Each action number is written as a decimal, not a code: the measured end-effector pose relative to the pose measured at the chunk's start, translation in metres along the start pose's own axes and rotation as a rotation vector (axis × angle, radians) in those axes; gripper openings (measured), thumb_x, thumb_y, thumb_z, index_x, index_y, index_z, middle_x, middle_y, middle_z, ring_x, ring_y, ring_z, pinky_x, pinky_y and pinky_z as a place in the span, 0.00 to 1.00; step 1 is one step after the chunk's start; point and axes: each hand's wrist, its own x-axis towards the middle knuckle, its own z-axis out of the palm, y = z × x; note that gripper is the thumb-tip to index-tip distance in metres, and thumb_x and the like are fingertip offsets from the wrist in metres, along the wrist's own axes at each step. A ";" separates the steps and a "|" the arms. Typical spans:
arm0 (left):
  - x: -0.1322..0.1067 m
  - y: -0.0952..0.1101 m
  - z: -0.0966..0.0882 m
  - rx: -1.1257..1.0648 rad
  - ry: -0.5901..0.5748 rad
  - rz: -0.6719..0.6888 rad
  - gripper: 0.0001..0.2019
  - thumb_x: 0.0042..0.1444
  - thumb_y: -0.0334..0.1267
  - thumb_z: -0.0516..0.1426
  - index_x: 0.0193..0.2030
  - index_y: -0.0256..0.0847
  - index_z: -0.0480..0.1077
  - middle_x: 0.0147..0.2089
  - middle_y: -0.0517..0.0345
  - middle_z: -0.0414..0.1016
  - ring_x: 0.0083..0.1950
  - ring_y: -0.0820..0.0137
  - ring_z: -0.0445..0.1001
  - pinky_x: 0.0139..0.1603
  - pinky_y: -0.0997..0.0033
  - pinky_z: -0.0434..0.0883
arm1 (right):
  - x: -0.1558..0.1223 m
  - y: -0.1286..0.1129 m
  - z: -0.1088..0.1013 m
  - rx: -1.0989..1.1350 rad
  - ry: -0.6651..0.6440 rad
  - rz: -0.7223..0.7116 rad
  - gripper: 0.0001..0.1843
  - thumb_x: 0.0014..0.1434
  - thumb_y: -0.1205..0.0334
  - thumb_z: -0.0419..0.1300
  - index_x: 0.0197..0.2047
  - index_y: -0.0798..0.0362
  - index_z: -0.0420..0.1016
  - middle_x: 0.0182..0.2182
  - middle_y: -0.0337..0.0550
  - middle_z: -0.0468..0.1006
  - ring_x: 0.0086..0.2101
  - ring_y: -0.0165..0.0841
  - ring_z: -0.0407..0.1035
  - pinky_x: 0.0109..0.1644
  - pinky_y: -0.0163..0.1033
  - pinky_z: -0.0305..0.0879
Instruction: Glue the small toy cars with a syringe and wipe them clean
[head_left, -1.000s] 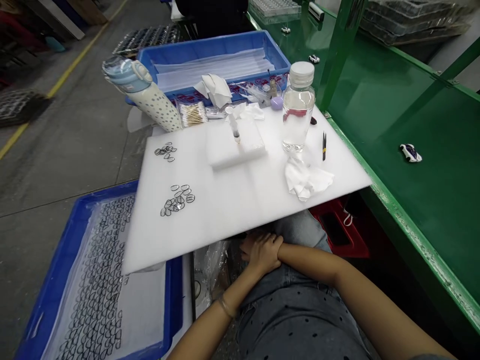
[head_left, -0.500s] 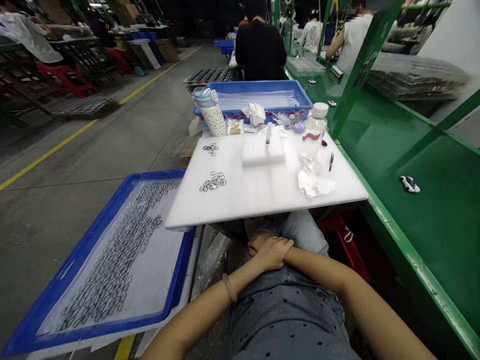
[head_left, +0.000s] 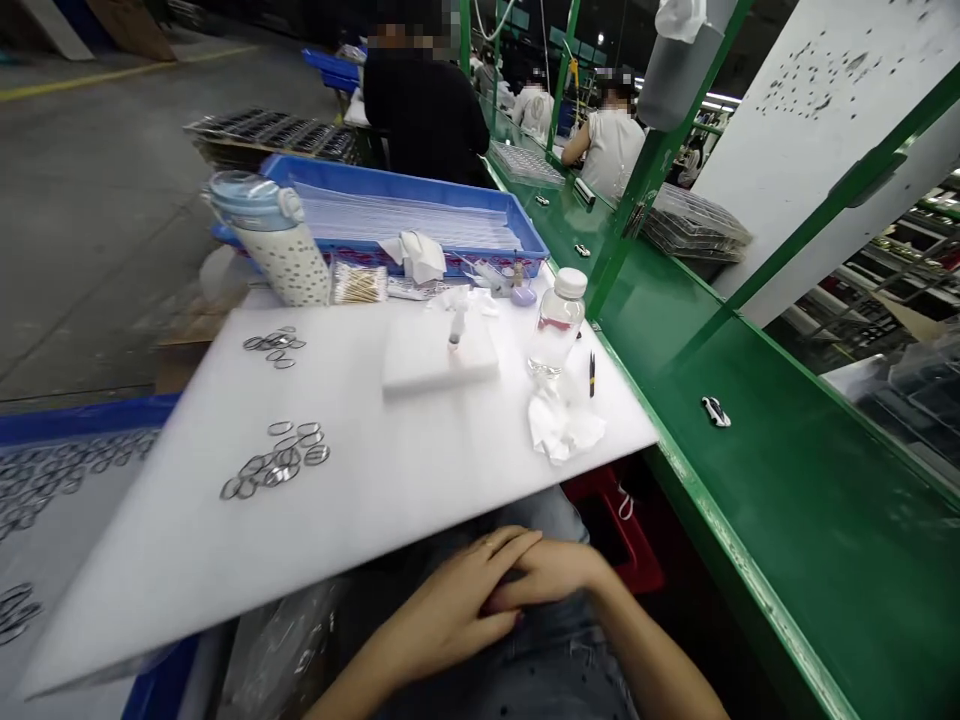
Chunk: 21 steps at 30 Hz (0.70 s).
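White foam worktop (head_left: 420,470) juts over the lap. Just below its near edge, the left hand (head_left: 450,600) lies across the right hand (head_left: 559,575), both slack, fingers loose, gripping nothing. Rings (head_left: 277,465) sit heaped on the foam, left side, apart from both hands; bottle (head_left: 555,325) and tweezers (head_left: 591,373) are over right.

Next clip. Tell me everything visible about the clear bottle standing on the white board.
The clear bottle looks like transparent plastic, with a white screw cap on and a red band across its upper body. It stands upright near the right edge of the white foam board. It seems to hold clear liquid; the level is hard to tell. A crumpled white wipe lies just before its base, and black tweezers lie to its right, apart. No hand touches it.
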 end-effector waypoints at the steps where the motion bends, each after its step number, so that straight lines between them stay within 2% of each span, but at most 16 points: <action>1: -0.013 0.000 -0.017 -0.054 -0.044 0.021 0.38 0.55 0.38 0.58 0.73 0.52 0.50 0.71 0.53 0.62 0.67 0.56 0.65 0.67 0.56 0.64 | -0.019 0.002 -0.016 0.016 0.032 -0.015 0.22 0.63 0.48 0.62 0.53 0.55 0.77 0.49 0.48 0.80 0.50 0.38 0.74 0.58 0.44 0.69; 2: -0.024 0.000 -0.035 -0.080 -0.108 0.069 0.37 0.56 0.41 0.59 0.72 0.54 0.54 0.70 0.54 0.65 0.65 0.56 0.67 0.65 0.56 0.66 | -0.043 0.005 -0.034 0.041 0.150 -0.038 0.23 0.63 0.46 0.61 0.53 0.54 0.78 0.48 0.47 0.81 0.49 0.39 0.75 0.56 0.45 0.70; 3: -0.034 0.000 -0.053 -0.084 -0.170 0.128 0.32 0.56 0.43 0.60 0.68 0.56 0.60 0.66 0.56 0.70 0.61 0.56 0.71 0.62 0.58 0.69 | -0.070 0.010 -0.055 0.007 0.435 -0.032 0.23 0.63 0.42 0.59 0.48 0.52 0.80 0.41 0.45 0.82 0.43 0.39 0.77 0.51 0.45 0.73; 4: -0.039 0.000 -0.071 -0.079 -0.221 0.168 0.28 0.56 0.43 0.60 0.65 0.57 0.66 0.61 0.57 0.74 0.57 0.57 0.75 0.58 0.61 0.71 | -0.097 0.016 -0.076 -0.083 0.837 0.029 0.23 0.64 0.40 0.56 0.42 0.49 0.81 0.36 0.43 0.82 0.39 0.40 0.77 0.47 0.47 0.74; 5: -0.041 0.001 -0.088 -0.071 -0.260 0.186 0.26 0.55 0.44 0.61 0.62 0.57 0.68 0.57 0.57 0.77 0.52 0.59 0.77 0.55 0.63 0.73 | -0.123 0.023 -0.098 -0.132 1.061 0.102 0.22 0.67 0.43 0.52 0.42 0.48 0.80 0.38 0.45 0.82 0.42 0.41 0.76 0.50 0.50 0.72; 6: -0.037 0.003 -0.104 -0.058 -0.270 0.183 0.25 0.54 0.43 0.61 0.60 0.56 0.70 0.54 0.57 0.79 0.49 0.59 0.78 0.51 0.65 0.74 | -0.146 0.031 -0.119 -0.174 1.210 0.162 0.19 0.69 0.46 0.50 0.42 0.47 0.78 0.37 0.45 0.81 0.42 0.42 0.75 0.52 0.52 0.70; 8: -0.019 0.008 -0.132 -0.008 -0.292 0.139 0.24 0.51 0.40 0.61 0.57 0.53 0.74 0.49 0.57 0.81 0.46 0.60 0.79 0.45 0.66 0.74 | -0.179 0.049 -0.158 -0.293 1.524 0.358 0.10 0.62 0.50 0.60 0.35 0.46 0.76 0.29 0.43 0.77 0.37 0.41 0.73 0.44 0.48 0.70; 10: 0.006 0.009 -0.153 0.014 -0.334 0.069 0.20 0.52 0.39 0.59 0.53 0.47 0.76 0.41 0.56 0.81 0.39 0.62 0.78 0.38 0.68 0.72 | -0.195 0.067 -0.187 -0.346 1.665 0.513 0.09 0.58 0.55 0.66 0.32 0.48 0.72 0.26 0.40 0.74 0.32 0.36 0.70 0.42 0.45 0.69; 13: 0.033 0.000 -0.169 -0.065 -0.296 0.040 0.18 0.58 0.45 0.55 0.52 0.41 0.74 0.34 0.56 0.78 0.35 0.65 0.76 0.34 0.70 0.69 | -0.201 0.086 -0.205 -0.388 1.736 0.698 0.11 0.57 0.56 0.66 0.31 0.52 0.70 0.25 0.37 0.71 0.31 0.33 0.70 0.46 0.45 0.68; 15: 0.038 -0.011 -0.168 -0.140 -0.235 0.049 0.17 0.60 0.45 0.54 0.51 0.40 0.74 0.32 0.58 0.76 0.33 0.67 0.74 0.33 0.72 0.68 | -0.202 0.091 -0.205 -0.417 1.757 0.797 0.12 0.54 0.55 0.67 0.31 0.51 0.70 0.25 0.40 0.72 0.36 0.40 0.73 0.51 0.52 0.67; 17: 0.036 -0.019 -0.164 -0.208 -0.191 0.049 0.16 0.60 0.44 0.54 0.50 0.39 0.75 0.32 0.58 0.76 0.33 0.68 0.74 0.33 0.72 0.67 | -0.199 0.087 -0.200 -0.446 1.777 0.864 0.13 0.49 0.53 0.67 0.32 0.50 0.71 0.27 0.45 0.75 0.42 0.51 0.74 0.55 0.61 0.64; 19: 0.033 -0.024 -0.161 -0.273 -0.183 0.042 0.16 0.59 0.43 0.56 0.50 0.40 0.75 0.33 0.58 0.76 0.34 0.68 0.74 0.34 0.72 0.67 | -0.187 0.076 -0.191 -0.464 1.789 0.851 0.18 0.49 0.50 0.67 0.40 0.49 0.74 0.33 0.51 0.78 0.46 0.57 0.74 0.57 0.65 0.63; 21: 0.033 -0.026 -0.162 -0.336 -0.184 0.037 0.15 0.57 0.43 0.59 0.48 0.39 0.75 0.34 0.58 0.76 0.36 0.68 0.74 0.34 0.72 0.67 | -0.162 0.056 -0.178 -0.462 1.749 0.662 0.23 0.51 0.47 0.66 0.50 0.43 0.74 0.44 0.52 0.79 0.49 0.51 0.74 0.56 0.55 0.69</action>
